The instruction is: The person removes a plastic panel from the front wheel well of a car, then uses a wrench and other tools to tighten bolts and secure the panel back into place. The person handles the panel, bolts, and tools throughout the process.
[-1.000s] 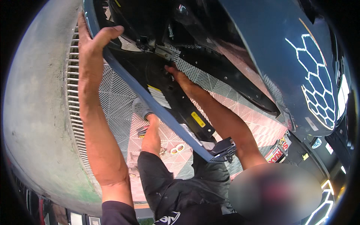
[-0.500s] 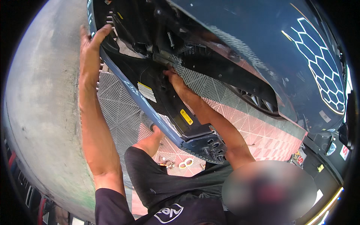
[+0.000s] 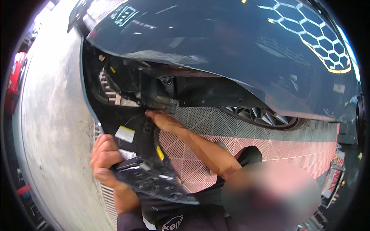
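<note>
The left hand [image 3: 106,158] is closed around the outer edge of the bumper panel [image 3: 110,119], which is above the tiled floor [image 3: 246,154], along the lower edge of the blue-grey car body [image 3: 216,42]. The right hand [image 3: 162,120], partly curled, is at the panel's black inner side; whether it grips cannot be told.

This looks like a car workshop. A car [image 3: 216,42] stands with its bumper [image 3: 110,121] parted from the body, the black inner side bare. Its paint mirrors honeycomb lights [image 3: 323,38]. Underfoot are slatted tiles [image 3: 285,150], grey and red, beside concrete [image 3: 50,107]. A red shape [image 3: 15,81] at the left rim may be equipment; it is too blurred to tell.
</note>
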The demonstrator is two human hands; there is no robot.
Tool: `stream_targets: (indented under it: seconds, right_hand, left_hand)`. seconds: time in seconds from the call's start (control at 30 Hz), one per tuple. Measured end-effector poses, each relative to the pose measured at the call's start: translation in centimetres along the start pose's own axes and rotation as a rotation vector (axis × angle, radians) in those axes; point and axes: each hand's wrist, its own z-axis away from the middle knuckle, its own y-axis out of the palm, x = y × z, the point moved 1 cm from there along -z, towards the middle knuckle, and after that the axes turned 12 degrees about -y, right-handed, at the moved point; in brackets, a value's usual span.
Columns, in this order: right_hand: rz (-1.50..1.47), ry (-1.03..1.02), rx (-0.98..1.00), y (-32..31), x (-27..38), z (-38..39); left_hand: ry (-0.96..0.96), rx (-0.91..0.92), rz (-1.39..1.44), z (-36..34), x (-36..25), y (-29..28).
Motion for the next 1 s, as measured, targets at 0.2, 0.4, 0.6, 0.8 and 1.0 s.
stream_targets:
  seconds: [0.2, 0.4, 0.6, 0.8, 1.0]
  right_hand:
    - [-0.035, -0.093, -0.173, 0.1, -6.5, -5.3]
    - [-0.228, -0.150, -0.233, -1.6, -12.5, -7.4]
    - [-0.158, -0.131, -0.578, -0.1, -16.1, -9.6]
    - [-0.242, -0.149, -0.712, 0.0, -20.8, -8.9]
    - [-0.022, -0.078, -0.759, 0.7, -20.0, -9.7]
  left_hand:
    - [-0.036, -0.200, 0.240, 0.5, 1.7, -0.3]
    - [-0.407, -0.443, 0.363, -2.3, 1.0, -3.9]
    - [-0.491, 0.036, 0.442, -6.6, 2.7, -9.5]
    - [-0.036, 0.022, 0.021, -1.5, 0.4, 2.8]
    - [0.477, -0.203, -0.306, 7.0, 5.8, 9.6]
